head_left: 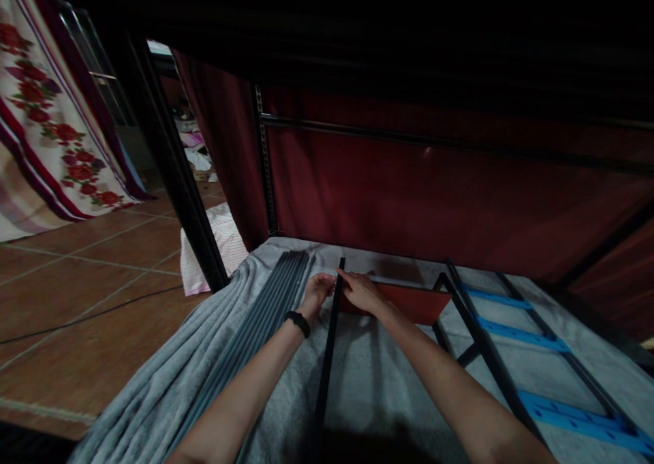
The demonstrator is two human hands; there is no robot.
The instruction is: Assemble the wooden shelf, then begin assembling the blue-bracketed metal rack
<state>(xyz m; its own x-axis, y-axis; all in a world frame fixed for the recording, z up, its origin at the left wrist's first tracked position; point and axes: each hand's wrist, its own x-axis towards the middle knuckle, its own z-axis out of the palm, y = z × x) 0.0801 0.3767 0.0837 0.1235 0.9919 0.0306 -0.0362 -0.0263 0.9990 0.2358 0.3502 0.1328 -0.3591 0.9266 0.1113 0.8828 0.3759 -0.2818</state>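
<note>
A slim black bar (330, 355) runs lengthwise in front of me, and both hands are near its far end. My left hand (319, 289) is on the bar's left side, fingertips pinched together. What they hold is too small to make out. My right hand (360, 291) grips the bar from the right, its index finger against the bar close to the tip. The other fingers of that hand are partly hidden. Beyond my right forearm, a reddish-orange panel (416, 303) stretches between the bar and a black metal frame (480, 345).
Long grey rods (255, 321) lie side by side on the grey blanket (168, 389) at left. Blue crosspieces (524, 334) span the frame at right. A black post (176, 157) stands at left, a dark beam (357, 48) hangs overhead, and maroon cloth (409, 198) closes the back.
</note>
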